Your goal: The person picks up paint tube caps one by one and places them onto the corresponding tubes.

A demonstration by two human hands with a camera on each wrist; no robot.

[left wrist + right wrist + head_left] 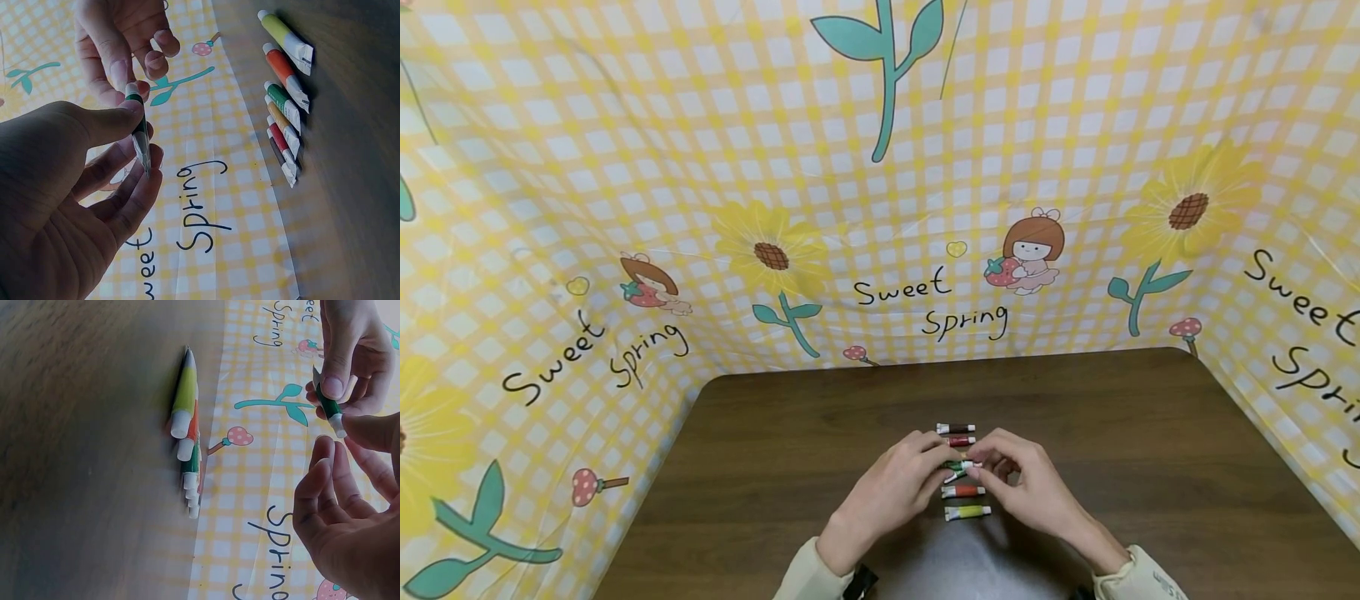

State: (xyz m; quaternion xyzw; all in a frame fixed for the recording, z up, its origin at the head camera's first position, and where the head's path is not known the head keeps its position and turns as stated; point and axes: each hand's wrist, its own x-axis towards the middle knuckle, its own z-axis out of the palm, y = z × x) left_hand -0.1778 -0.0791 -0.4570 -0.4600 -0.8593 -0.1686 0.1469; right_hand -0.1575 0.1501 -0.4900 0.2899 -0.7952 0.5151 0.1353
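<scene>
Between the thumb and fingers of my left hand (897, 482) is a small green paint tube (139, 128), pinched by its body with its silver crimped end toward the palm. At the tube's white cap (338, 425) are the thumb and a fingertip of my right hand (1028, 483), which pinch it lightly. Both hands hover above a row of paint tubes on the table. In that row lie a yellow tube (284, 39), an orange tube (286, 75), another green tube (283, 105), an ochre tube (282, 122), a red tube (281, 139) and a dark tube (956, 428).
The brown wooden table (775, 433) has rounded far corners. Yellow checked cloth (880, 208) printed with flowers and lettering hangs round its back and sides.
</scene>
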